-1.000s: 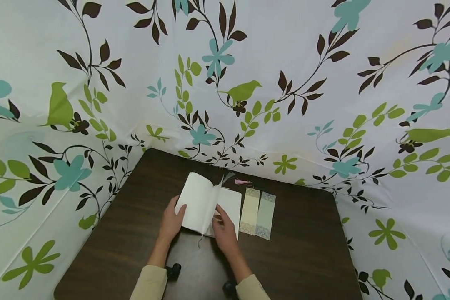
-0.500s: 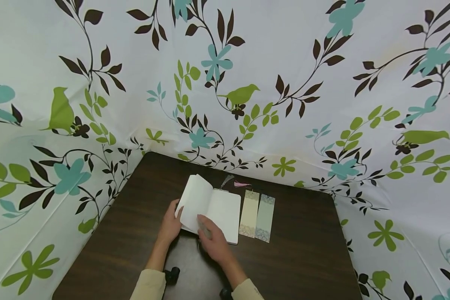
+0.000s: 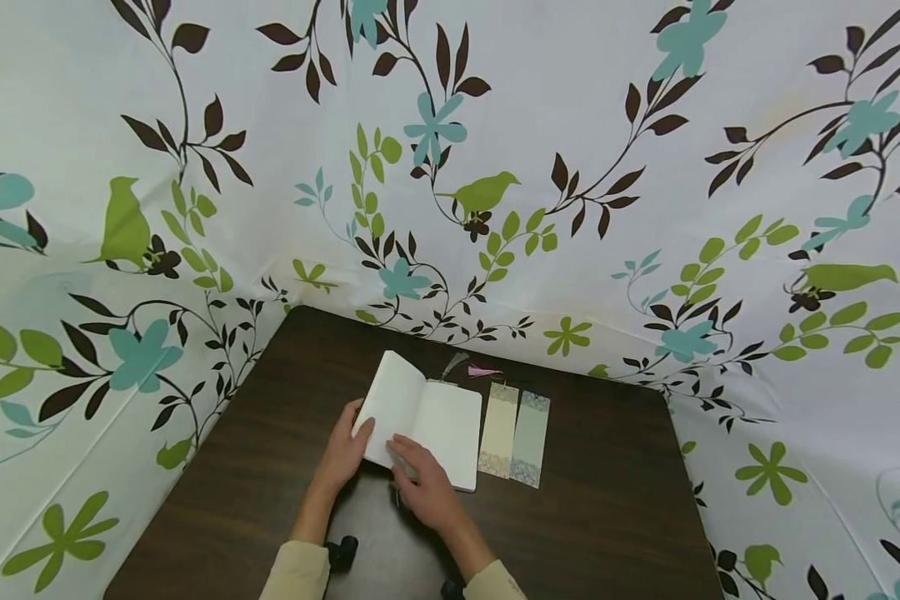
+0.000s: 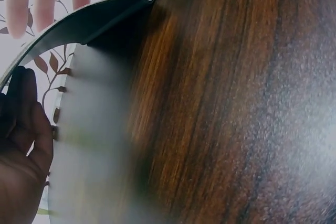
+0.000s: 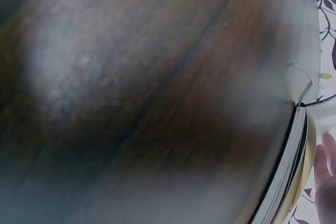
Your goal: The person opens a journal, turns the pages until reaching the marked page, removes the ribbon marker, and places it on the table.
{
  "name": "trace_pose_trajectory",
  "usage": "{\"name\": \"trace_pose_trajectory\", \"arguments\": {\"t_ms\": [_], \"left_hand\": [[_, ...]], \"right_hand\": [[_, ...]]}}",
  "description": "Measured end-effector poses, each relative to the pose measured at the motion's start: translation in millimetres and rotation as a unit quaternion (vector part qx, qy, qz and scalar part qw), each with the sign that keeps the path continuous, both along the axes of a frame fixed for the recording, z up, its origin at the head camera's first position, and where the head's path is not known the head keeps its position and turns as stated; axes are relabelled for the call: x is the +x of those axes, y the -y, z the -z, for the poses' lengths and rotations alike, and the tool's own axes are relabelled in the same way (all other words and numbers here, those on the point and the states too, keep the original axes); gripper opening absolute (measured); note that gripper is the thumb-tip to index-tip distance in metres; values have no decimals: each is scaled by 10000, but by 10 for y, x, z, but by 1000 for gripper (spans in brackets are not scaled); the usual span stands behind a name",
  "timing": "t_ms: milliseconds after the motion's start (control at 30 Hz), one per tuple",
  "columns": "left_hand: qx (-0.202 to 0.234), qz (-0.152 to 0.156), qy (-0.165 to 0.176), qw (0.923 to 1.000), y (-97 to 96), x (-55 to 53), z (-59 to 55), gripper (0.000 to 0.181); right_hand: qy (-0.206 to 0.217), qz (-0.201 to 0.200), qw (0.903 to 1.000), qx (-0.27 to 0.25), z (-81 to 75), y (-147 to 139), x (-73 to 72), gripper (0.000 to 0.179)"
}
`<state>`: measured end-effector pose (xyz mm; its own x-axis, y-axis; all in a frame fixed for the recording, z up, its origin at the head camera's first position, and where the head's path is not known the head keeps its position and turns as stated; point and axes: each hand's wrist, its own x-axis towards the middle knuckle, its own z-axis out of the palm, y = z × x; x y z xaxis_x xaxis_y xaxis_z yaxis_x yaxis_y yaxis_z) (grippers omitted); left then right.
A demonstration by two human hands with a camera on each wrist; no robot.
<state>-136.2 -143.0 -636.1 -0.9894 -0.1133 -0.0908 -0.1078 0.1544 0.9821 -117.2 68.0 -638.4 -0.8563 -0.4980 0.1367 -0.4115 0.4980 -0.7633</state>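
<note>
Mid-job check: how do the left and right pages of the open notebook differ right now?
The left page is raised and curved, while the right page looks flat. The left hand grips the left page's outer edge, thumb on top; the right page's outer edge is free of hands, beside the cream card. Both are white, with no writing discernible.

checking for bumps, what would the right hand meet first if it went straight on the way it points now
Most likely the open notebook's left page: the right hand points up and left toward it in the head view. Whether the two touch is unclear.
</note>
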Motion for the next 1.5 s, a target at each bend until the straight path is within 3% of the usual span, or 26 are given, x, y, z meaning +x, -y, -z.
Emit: {"name": "trace_pose_trajectory", "arguments": {"t_ms": [167, 433, 700, 1000, 1167, 1400, 1500], "left_hand": [[-193, 16, -101, 9998, -21, 5, 10, 49], [-139, 78, -8, 9999, -35, 33, 4, 51], [-105, 74, -5, 9999, -40, 30, -7, 52], [-134, 12, 42, 9999, -2, 23, 24, 54], [-109, 35, 81, 9999, 26, 18, 22, 54], [-29, 88, 51, 9999, 51, 30, 14, 55], [5, 118, 168, 9998, 39, 49, -93, 56]], "right_hand": [[-240, -9, 9997, -5, 29, -58, -68, 34], [318, 152, 9979, 541, 59, -264, -201, 32], [-579, 68, 9875, 1468, 79, -420, -247, 31], [-860, 236, 9735, 2108, 91, -551, -228, 28], [-783, 358, 9682, 2347, 112, -625, -250, 33], [-780, 372, 9594, 2686, 98, -683, -254, 52], [-759, 324, 9580, 2745, 75, -697, -254, 57]]}}
